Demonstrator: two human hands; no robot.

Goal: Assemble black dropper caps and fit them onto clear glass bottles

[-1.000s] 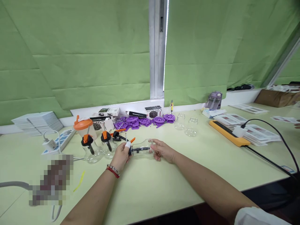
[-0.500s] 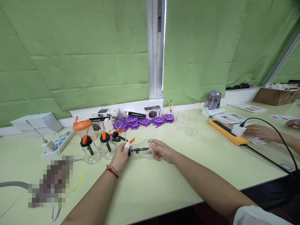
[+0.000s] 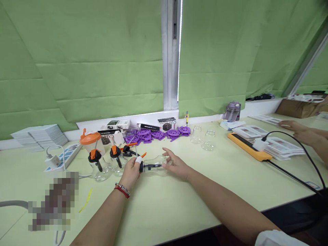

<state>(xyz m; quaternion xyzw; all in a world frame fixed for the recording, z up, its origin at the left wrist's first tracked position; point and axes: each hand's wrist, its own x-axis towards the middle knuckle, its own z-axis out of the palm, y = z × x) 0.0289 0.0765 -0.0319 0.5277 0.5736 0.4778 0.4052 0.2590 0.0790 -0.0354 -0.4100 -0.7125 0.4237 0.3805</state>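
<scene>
A clear glass bottle lies on its side between my hands on the pale green table. My left hand is closed round its black and orange cap end; a white wrap covers one fingertip. My right hand cups the bottle's wide base with the fingers partly spread. Two finished bottles with black and orange caps stand just left of my left hand.
Purple plastic parts, small boxes and an orange-lidded cup lie behind. Two bare glass bottles stand to the right. An orange power strip with a black cable, printed cards and another person's hands are far right.
My right hand's fingers have loosened and spread on the bottle's base. The other person's hands at the far right moved back over the cards. The camera shifted slightly.
</scene>
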